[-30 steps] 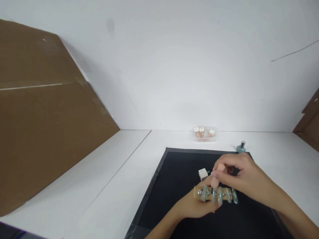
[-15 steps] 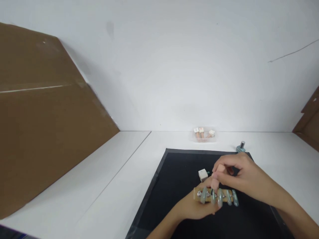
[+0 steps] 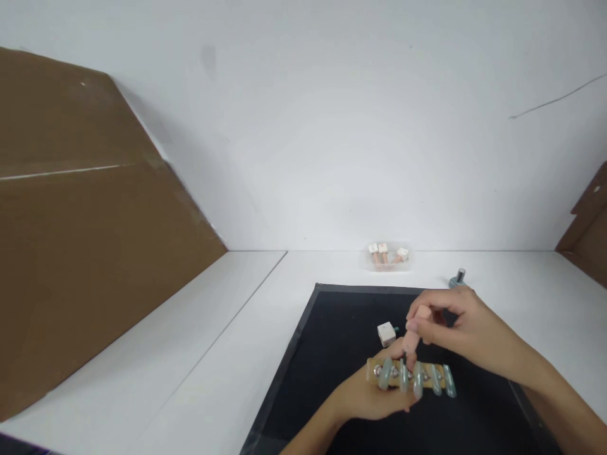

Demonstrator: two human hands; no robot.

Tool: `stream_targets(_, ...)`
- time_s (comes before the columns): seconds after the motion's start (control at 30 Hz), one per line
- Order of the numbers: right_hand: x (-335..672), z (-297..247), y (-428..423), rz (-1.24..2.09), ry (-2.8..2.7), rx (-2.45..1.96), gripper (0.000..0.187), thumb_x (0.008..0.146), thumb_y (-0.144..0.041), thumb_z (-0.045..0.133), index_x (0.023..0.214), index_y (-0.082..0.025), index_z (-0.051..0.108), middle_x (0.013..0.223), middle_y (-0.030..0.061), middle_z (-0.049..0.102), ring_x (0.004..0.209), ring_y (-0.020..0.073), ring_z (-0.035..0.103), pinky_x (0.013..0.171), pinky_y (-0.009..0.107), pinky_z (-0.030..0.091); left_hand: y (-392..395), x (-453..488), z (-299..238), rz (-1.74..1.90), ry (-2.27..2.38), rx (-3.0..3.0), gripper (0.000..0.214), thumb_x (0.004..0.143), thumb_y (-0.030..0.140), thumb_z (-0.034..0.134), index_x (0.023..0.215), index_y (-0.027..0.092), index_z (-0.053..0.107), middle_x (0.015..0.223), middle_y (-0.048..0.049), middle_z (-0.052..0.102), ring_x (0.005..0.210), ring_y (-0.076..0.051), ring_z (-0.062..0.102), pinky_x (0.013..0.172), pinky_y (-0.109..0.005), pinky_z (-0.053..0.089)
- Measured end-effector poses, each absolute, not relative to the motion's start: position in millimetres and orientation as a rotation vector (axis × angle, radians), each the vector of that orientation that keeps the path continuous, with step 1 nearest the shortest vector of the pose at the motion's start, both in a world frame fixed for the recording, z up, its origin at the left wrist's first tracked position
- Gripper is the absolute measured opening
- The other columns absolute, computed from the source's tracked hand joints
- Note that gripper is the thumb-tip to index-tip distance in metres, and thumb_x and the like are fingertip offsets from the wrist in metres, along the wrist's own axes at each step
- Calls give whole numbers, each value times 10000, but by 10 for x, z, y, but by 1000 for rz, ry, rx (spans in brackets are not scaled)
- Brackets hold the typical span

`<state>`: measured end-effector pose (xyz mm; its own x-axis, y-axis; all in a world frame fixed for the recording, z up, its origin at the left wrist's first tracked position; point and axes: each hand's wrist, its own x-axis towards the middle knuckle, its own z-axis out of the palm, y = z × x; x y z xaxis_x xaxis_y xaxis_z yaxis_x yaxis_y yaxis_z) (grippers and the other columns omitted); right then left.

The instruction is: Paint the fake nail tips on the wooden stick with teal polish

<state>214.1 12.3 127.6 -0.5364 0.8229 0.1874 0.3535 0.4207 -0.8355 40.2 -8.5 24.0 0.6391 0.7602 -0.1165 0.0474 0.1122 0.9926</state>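
Observation:
My left hand (image 3: 367,397) is closed round a small wooden holder (image 3: 411,374) that carries several pale green false nails in a row, held just above the black mat (image 3: 332,354). My right hand (image 3: 467,328) pinches a thin pink-handled brush (image 3: 411,338), its tip down on one of the middle nails. A small white cube-shaped bottle (image 3: 386,332) stands on the mat just behind the holder, to the left of the brush.
A clear tray with pink bottles with white caps (image 3: 387,256) sits by the back wall. A teal bottle with a grey cap (image 3: 458,279) stands behind the mat's far right corner. Brown cardboard panels (image 3: 85,240) flank the white table on the left and far right.
Both hands stay in place; the brush tip has shifted slightly down onto the nails, and the holder sits a touch lower in the view.

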Motion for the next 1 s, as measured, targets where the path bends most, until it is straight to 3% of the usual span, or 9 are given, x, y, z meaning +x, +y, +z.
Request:
stream_targets(0.1, 2138, 1263, 123, 972, -2037, -994, 272, 875, -314, 535, 652, -182, 617, 578, 5, 675, 510, 104, 550, 490, 206, 415, -102, 385, 214, 600, 711, 1351, 404, 656, 393, 707, 784, 197, 378, 678, 56, 485, 543, -43, 481, 530, -195, 434)
stream_targets(0.27, 2124, 1268, 105, 1176, -2074, -911, 205, 854, -291, 581, 684, -186, 624, 621, 8, 716, 525, 105, 579, 487, 193, 429, -82, 369, 294, 555, 778, 1450, 293, 696, 308, 662, 766, 192, 402, 634, 59, 486, 554, -59, 496, 521, -188, 409)
stream_targets(0.5, 2108, 1280, 105, 959, -2005, -991, 265, 862, -301, 554, 636, -181, 624, 583, 12, 686, 496, 105, 575, 471, 204, 420, -95, 385, 232, 591, 704, 1364, 379, 663, 355, 694, 779, 199, 369, 655, 58, 482, 539, -51, 483, 528, -199, 435)
stream_targets(0.73, 2091, 1260, 107, 1082, -2131, -939, 236, 838, -322, 603, 653, -181, 635, 599, 3, 671, 481, 91, 538, 431, 186, 386, -91, 365, 310, 536, 773, 1457, 267, 714, 295, 645, 780, 194, 408, 660, 54, 481, 563, -55, 488, 535, -187, 426)
stream_targets(1.0, 2096, 1276, 108, 980, -2013, -961, 265, 863, -313, 559, 643, -180, 622, 562, 4, 668, 495, 102, 557, 473, 202, 415, -102, 366, 234, 593, 736, 1375, 361, 654, 326, 699, 790, 196, 391, 680, 50, 496, 546, -57, 490, 543, -213, 455)
